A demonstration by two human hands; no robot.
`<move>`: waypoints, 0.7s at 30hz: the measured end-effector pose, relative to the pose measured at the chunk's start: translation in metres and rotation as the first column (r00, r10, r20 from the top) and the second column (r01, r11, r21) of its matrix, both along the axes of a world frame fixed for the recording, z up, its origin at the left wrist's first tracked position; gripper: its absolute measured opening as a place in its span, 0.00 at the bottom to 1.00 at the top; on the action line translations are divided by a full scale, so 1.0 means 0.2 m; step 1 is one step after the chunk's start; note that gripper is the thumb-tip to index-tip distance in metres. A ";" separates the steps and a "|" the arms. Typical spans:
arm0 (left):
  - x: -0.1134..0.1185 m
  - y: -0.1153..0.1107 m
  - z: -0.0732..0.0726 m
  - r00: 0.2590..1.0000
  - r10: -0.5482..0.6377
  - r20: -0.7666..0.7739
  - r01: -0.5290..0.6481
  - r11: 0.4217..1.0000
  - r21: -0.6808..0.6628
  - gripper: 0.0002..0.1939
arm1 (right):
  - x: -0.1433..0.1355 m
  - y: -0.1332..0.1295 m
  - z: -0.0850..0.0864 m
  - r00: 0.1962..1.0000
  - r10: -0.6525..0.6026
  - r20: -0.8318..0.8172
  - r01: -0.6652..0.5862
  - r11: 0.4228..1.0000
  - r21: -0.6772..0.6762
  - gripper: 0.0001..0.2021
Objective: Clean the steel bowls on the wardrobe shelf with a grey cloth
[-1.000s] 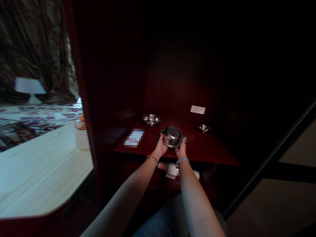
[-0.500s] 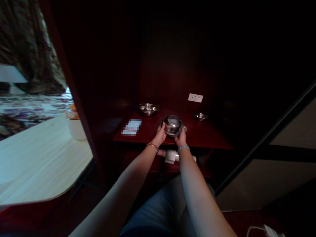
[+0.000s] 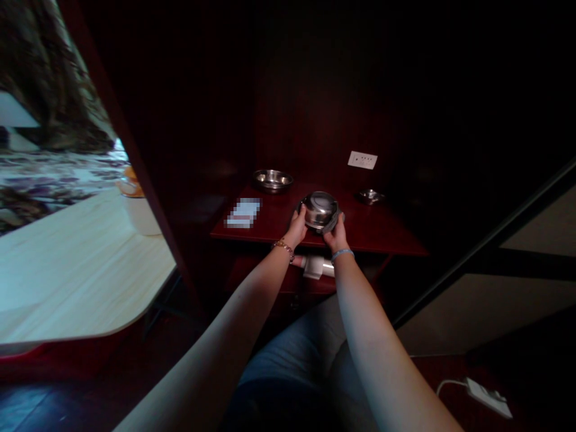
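Observation:
Between my two hands is a shiny metal bowl (image 3: 318, 207), tipped with its rounded base facing up. My left hand (image 3: 297, 227) grips the bowl's left side, thumb on the outside. On the other side, my right hand (image 3: 336, 234) closes around the rim, with what looks like a grey cloth (image 3: 332, 223) pressed between it and the bowl. The bowl is over the front part of a dark red shelf (image 3: 378, 234); whether it touches the shelf I cannot tell. The fingers beneath it are hidden.
A wider metal bowl (image 3: 272, 180) and a small metal dish (image 3: 370, 196) stand farther back. A blurred-out pale rectangle (image 3: 243, 213) lies left. Below is a white cylindrical object (image 3: 315, 265). A pale table (image 3: 81, 270) stands left; a power strip (image 3: 488, 397) lies on the floor.
The view has tilted down, so the shelf and its things appear higher. Both hands still hold the bowl; the grey cloth's loose end no longer sticks out to the right.

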State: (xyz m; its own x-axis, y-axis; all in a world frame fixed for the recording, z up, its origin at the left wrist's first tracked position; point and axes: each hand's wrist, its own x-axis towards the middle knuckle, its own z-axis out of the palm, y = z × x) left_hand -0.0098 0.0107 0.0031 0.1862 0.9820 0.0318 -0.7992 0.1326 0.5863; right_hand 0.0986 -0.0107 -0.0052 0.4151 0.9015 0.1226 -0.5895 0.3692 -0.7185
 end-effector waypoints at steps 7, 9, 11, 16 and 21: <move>0.00 0.00 0.01 0.999 -0.045 -0.017 0.044 0.998 -0.034 0.16 | 0.00 -0.02 0.04 0.992 0.077 -0.105 -0.078 0.997 -0.010 0.23; 0.00 0.00 0.01 0.999 -0.033 -0.014 0.032 0.999 -0.037 0.15 | -0.01 -0.03 0.05 0.990 0.083 -0.111 -0.086 0.996 -0.014 0.23; 0.01 0.02 0.01 1.000 -0.017 -0.011 0.016 0.999 -0.040 0.14 | -0.01 -0.04 0.05 0.988 0.093 -0.121 -0.096 0.995 -0.017 0.23; 0.01 0.05 -0.01 1.000 0.004 -0.019 -0.004 1.000 -0.026 0.11 | -0.03 -0.05 0.06 0.985 0.107 -0.139 -0.108 0.994 -0.003 0.22; 0.01 0.07 -0.02 1.000 -0.002 -0.024 0.002 1.000 -0.011 0.10 | -0.03 -0.05 0.07 0.984 0.122 -0.129 -0.122 0.992 0.009 0.24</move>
